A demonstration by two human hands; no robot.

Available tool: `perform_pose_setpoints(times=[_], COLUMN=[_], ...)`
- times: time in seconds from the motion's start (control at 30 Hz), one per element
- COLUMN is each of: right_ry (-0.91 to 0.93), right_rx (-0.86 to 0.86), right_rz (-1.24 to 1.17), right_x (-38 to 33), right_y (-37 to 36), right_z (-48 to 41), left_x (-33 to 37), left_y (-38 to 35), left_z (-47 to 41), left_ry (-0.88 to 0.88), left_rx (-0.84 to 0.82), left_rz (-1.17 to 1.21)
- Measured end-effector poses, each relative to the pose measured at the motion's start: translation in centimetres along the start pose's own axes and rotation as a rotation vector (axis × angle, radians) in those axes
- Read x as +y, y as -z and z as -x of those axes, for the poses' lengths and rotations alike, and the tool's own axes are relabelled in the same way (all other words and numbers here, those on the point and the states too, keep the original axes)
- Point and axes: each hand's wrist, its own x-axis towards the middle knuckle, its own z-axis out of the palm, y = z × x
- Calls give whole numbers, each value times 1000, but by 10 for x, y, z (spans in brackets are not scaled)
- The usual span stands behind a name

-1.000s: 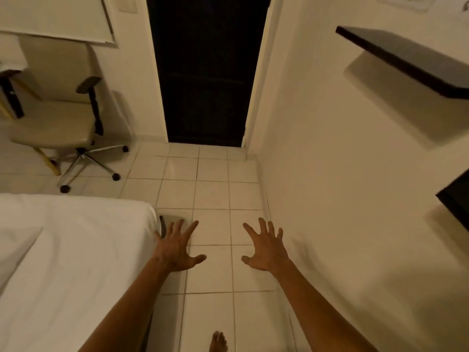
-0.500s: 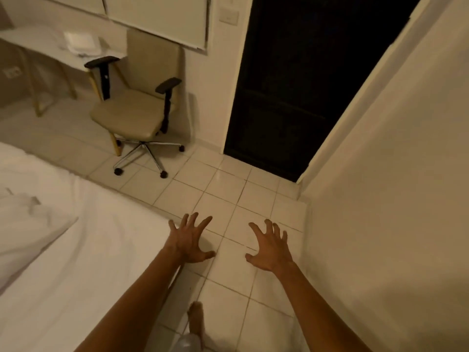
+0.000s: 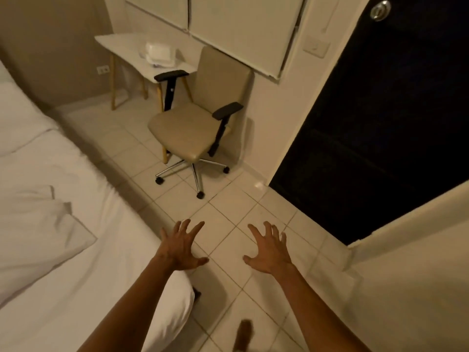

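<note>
Both my arms stretch forward, palms down, over the tiled floor [image 3: 223,204]. My left hand [image 3: 181,247] hovers with fingers spread just past the corner of the white bed [image 3: 63,288], holding nothing. My right hand [image 3: 270,250] is also spread and empty, above the floor tiles, about a hand's width to the right of the left one. A bare foot [image 3: 243,334] shows at the bottom edge, blurred.
A beige swivel chair [image 3: 195,128] with black armrests stands ahead on castors. Behind it is a small white desk [image 3: 127,44] carrying a white object [image 3: 158,53]. A dark door [image 3: 380,118] fills the right, with a pale wall [image 3: 418,288] at the near right.
The view has swung left: the chair and desk moved toward the centre, and the dark door slid right. Both hands stay spread and empty in front of me.
</note>
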Motion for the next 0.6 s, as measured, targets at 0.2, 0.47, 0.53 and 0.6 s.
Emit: perform_pose_setpoints(times=[0.2, 0.47, 0.53, 0.6], right_ry=[179, 410, 464, 509], right_rx=[-54, -73, -64, -62], right_rz=[65, 177, 194, 221], right_x=[6, -27, -45, -65], right_y=[40, 102, 112, 120], right_z=[-129, -261, -291, -321], left_x=[-9, -34, -49, -67], left_y=[29, 79, 87, 96], left_z=[-78, -144, -162, -180], left_ry=[152, 373, 421, 451], left_rx=[24, 140, 160, 158], left_rz=[73, 127, 141, 138])
